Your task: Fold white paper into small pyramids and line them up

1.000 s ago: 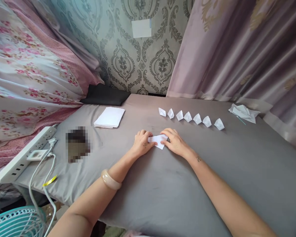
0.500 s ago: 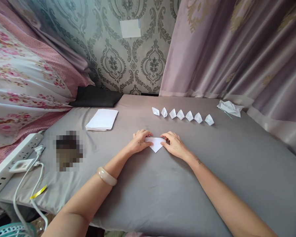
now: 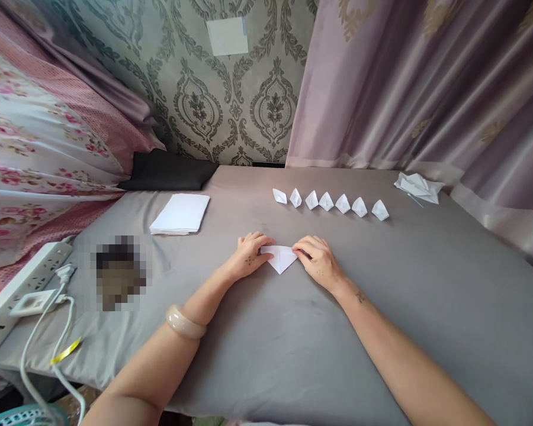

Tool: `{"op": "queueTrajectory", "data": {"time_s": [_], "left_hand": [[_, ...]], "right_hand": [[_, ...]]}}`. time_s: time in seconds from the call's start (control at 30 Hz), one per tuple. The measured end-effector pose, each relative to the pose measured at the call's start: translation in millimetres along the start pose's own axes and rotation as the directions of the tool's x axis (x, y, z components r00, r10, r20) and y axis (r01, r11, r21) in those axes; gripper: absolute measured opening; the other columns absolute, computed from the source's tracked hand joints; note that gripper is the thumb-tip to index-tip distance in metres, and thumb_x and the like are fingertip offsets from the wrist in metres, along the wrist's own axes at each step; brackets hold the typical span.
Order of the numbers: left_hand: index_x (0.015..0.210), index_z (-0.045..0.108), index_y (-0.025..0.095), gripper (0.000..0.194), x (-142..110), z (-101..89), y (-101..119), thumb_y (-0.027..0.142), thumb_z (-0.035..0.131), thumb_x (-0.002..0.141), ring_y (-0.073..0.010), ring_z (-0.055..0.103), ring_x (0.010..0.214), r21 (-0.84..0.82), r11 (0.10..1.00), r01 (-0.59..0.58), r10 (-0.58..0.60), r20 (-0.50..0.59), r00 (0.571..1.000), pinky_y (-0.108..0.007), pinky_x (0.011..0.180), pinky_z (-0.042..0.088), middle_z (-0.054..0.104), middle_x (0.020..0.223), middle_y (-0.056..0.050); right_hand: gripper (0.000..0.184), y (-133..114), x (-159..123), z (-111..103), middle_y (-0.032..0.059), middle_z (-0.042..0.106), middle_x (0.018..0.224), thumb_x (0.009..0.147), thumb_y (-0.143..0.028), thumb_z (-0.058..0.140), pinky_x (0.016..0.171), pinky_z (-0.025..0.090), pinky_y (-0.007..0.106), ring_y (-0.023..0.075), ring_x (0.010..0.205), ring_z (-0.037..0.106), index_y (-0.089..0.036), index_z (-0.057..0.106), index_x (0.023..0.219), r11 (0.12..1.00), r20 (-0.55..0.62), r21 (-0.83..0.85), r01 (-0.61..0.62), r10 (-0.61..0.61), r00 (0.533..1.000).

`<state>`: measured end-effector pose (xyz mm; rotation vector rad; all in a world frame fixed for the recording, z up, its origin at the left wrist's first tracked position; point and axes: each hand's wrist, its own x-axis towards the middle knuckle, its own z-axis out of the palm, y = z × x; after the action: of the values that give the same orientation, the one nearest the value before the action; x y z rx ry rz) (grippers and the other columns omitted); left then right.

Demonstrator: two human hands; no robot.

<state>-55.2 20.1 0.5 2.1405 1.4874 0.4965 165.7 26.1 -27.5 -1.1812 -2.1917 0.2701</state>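
Observation:
Between my hands is a small folded sheet of white paper [image 3: 279,260], triangular with one corner pointing toward me and a crease down its middle. My left hand [image 3: 250,254] is closed on its left corner, thumb in front and fingers behind. At the right corner, my right hand [image 3: 317,258] pinches the paper between thumb and fingertips. Beyond the hands stands a row of several folded white paper boats [image 3: 326,202]. A stack of white paper [image 3: 180,214] lies to the left, farther from me than my left hand.
A grey cloth [image 3: 266,349] covers the table. At the left edge are a white power strip [image 3: 44,272] with plugged-in cables and a pixelated patch [image 3: 121,275]. Crumpled white paper [image 3: 420,188] lies at the far right, a black folded cloth [image 3: 169,170] at the far left.
My right thumb has come off the paper's front face, and that hand now pinches the right corner. The middle crease shows more clearly. The camera view has shifted slightly.

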Motion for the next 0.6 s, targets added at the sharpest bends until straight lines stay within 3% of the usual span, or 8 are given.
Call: {"op": "queueTrajectory", "data": {"time_s": [0.1,0.27,0.6], "left_hand": [[0.106,0.061,0.025,0.022,-0.4,0.4,-0.1,0.026,0.055,0.085,-0.0242,0.053,0.1,0.009,1.0,-0.004,0.004,-0.001,1.0,-0.042,0.09,0.036,0.061,0.104,-0.005],[0.111,0.058,0.026,0.028,0.7,3.2,-3.9,0.027,0.058,0.083,-0.0242,0.052,0.103,0.022,1.0,0.006,-0.005,-0.029,1.0,-0.041,0.092,0.036,0.059,0.114,-0.005],[0.11,0.06,0.025,0.027,2.7,5.3,-8.2,0.03,0.058,0.084,-0.0248,0.053,0.102,0.053,0.998,0.017,-0.015,-0.024,1.0,-0.041,0.088,0.037,0.062,0.106,-0.005]], "right_hand": [[0.01,-3.1,0.7,-0.8,0.0033,0.065,0.1,0.09,-0.023,0.056,0.086,0.042,0.035,0.0195,0.092,0.057,-0.025,0.064,0.095,1.0,0.005,0.024,0.007,-0.008,1.0],[0.036,-9.7,2.8,2.4,0.0063,0.058,0.118,0.082,-0.027,0.064,0.093,0.041,0.042,0.0251,0.11,0.052,-0.026,0.057,0.118,0.998,0.064,0.009,-0.058,0.057,0.996],[0.033,-15.5,5.8,4.4,0.0063,0.056,0.119,0.082,-0.024,0.059,0.095,0.041,0.042,0.0249,0.111,0.051,-0.027,0.058,0.116,0.997,0.134,-0.005,-0.081,0.081,0.988]]}}
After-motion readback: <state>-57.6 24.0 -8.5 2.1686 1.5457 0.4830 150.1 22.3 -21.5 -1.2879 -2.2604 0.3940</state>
